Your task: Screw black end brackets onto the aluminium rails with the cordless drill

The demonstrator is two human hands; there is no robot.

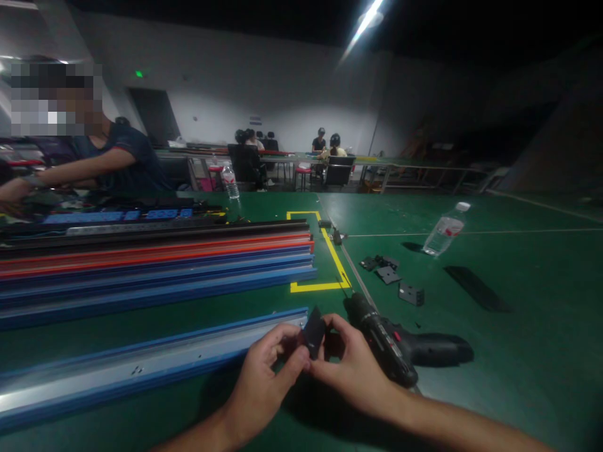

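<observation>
Between my two hands is a small flat black plate (314, 333), tilted upright at the right end of a blue metal rail (155, 367). My left hand (268, 370) pinches its left side with thumb and fingers. On the other side, my right hand (351, 358) grips it between thumb and forefinger. I cannot tell whether the plate touches the rail. A black cordless drill (386, 339) lies just right of my right hand, its long bit pointing away from me. Several similar black plates (411, 294) lie loose beyond the drill.
Red, blue and black rails (155, 263) lie side by side at the left, ending near yellow tape (320, 287). A water bottle (444, 229) and a dark flat strip (475, 289) are at right. Another bottle (230, 182) stands farther back. A co-worker (117, 157) leans in at left.
</observation>
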